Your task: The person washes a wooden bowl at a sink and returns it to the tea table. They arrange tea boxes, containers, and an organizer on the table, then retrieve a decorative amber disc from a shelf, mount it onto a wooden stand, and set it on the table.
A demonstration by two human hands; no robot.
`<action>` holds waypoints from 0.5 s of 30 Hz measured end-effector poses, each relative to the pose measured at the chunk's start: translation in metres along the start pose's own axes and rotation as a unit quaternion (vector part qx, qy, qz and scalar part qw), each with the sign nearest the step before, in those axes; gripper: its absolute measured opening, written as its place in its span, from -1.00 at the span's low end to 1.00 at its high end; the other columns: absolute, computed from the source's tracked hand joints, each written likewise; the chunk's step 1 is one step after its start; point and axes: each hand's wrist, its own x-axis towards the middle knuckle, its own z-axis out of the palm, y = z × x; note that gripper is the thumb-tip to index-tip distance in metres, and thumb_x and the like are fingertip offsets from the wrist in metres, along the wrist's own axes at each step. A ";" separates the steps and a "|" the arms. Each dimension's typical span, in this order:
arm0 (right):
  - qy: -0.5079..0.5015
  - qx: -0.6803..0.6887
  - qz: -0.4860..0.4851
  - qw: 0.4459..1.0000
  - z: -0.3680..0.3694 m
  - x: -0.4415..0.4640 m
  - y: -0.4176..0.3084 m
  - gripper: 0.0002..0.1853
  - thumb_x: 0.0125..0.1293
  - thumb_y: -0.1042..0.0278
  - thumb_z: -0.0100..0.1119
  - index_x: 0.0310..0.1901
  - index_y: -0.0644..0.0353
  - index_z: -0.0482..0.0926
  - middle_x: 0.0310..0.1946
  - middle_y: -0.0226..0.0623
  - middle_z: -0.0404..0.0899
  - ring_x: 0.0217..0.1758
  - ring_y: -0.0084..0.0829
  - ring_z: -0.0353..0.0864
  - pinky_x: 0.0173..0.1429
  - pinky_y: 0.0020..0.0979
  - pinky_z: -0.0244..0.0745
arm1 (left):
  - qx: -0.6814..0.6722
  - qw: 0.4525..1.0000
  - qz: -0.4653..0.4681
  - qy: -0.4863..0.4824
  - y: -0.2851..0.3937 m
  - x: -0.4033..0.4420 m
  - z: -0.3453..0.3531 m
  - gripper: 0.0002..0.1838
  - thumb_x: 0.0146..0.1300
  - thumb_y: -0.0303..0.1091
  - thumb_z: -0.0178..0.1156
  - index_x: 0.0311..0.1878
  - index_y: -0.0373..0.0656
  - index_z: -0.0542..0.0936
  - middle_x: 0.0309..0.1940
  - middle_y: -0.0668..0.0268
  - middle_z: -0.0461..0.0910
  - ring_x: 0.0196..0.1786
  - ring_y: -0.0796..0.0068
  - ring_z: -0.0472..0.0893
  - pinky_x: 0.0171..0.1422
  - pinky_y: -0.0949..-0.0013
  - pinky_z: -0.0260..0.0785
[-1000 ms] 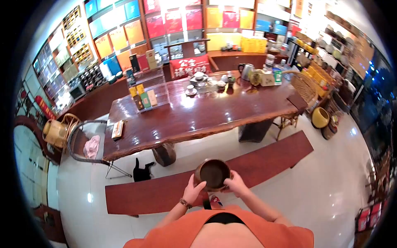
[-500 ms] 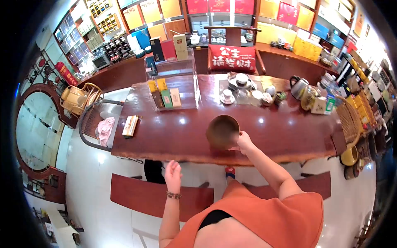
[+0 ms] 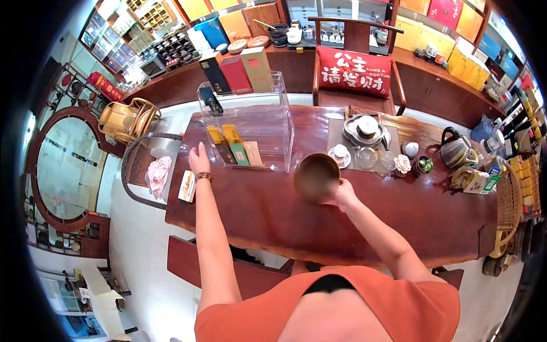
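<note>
My right hand (image 3: 344,196) grips the lower right edge of a round brown disc-like thing (image 3: 313,171), held up over the table (image 3: 256,211). Its rim is golden brown and its middle is blurred, so I cannot tell its exact kind. Stretched out over the table's left side, my left hand (image 3: 199,161) is open and holds nothing. Close to it are a small white box (image 3: 187,187) with a picture on top and a clear acrylic display rack (image 3: 273,154). Small yellow, green and pink boxes stand low in the rack, with taller boxes above.
A tea tray (image 3: 361,131) with cups stands at the back right, beside a glass kettle (image 3: 457,149) and a small potted plant (image 3: 424,165). Beyond the table is a wooden chair with a red cushion (image 3: 354,72). A wicker chair (image 3: 134,171) stands left.
My left hand has reached forward and left, from in front of the table to over it. My right hand still holds the brown disc-like thing. The view has moved nearer the table.
</note>
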 end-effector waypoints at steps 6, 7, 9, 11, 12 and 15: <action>0.024 0.027 -0.005 0.999 0.024 0.035 0.000 -0.53 0.08 0.54 0.08 0.07 0.34 0.24 -0.14 -0.18 0.38 -0.27 -0.36 0.53 -0.33 -0.21 0.70 | 0.046 0.996 0.001 -0.074 -0.038 0.067 0.058 -0.06 0.09 0.31 0.14 0.28 -0.36 0.26 0.17 -0.17 0.37 0.25 -0.01 0.36 0.30 0.14 0.20; 0.030 0.034 -0.009 0.999 0.029 0.039 0.000 -0.53 0.08 0.54 0.08 0.07 0.34 0.24 -0.14 -0.18 0.37 -0.25 -0.35 0.53 -0.33 -0.21 0.70 | 0.030 0.995 0.024 -0.097 -0.052 0.076 0.072 -0.05 0.08 0.29 0.17 0.29 -0.35 0.24 0.17 -0.17 0.37 0.26 0.01 0.37 0.30 0.15 0.20; 0.049 0.050 -0.009 0.998 0.040 0.042 -0.002 -0.53 0.08 0.54 0.08 0.07 0.34 0.24 -0.13 -0.17 0.37 -0.25 -0.34 0.54 -0.32 -0.21 0.70 | -0.165 0.955 0.000 -0.247 -0.071 0.087 0.088 -0.30 0.14 -0.19 0.26 0.28 -0.31 0.25 0.09 0.06 0.46 0.15 0.25 0.46 0.20 0.29 0.29; 0.075 0.062 -0.019 0.995 0.048 0.051 -0.007 -0.54 0.08 0.54 0.08 0.06 0.34 0.24 -0.12 -0.17 0.37 -0.24 -0.33 0.54 -0.32 -0.21 0.70 | -0.264 0.915 0.004 -0.304 -0.082 0.086 0.097 -0.54 0.14 -0.57 0.13 0.16 -0.31 0.37 -0.01 0.26 0.50 0.04 0.46 0.49 0.08 0.42 0.34; 0.088 0.067 -0.021 0.994 0.053 0.056 -0.006 -0.54 0.08 0.54 0.08 0.05 0.34 0.24 -0.13 -0.18 0.37 -0.24 -0.32 0.54 -0.32 -0.21 0.70 | -0.301 0.914 -0.009 -0.272 -0.100 0.090 0.106 -0.60 0.14 -0.56 0.12 0.10 -0.31 0.44 -0.09 0.30 0.53 -0.06 0.52 0.51 -0.01 0.47 0.36; 0.115 0.078 -0.028 0.990 0.066 0.067 -0.005 -0.56 0.07 0.54 0.07 0.03 0.36 0.26 -0.11 -0.16 0.37 -0.21 -0.30 0.54 -0.33 -0.19 0.70 | -0.362 0.913 -0.076 -0.175 -0.118 0.094 0.120 -0.66 0.14 -0.55 0.10 0.02 -0.33 0.52 -0.22 0.37 0.58 -0.26 0.61 0.52 -0.20 0.55 0.36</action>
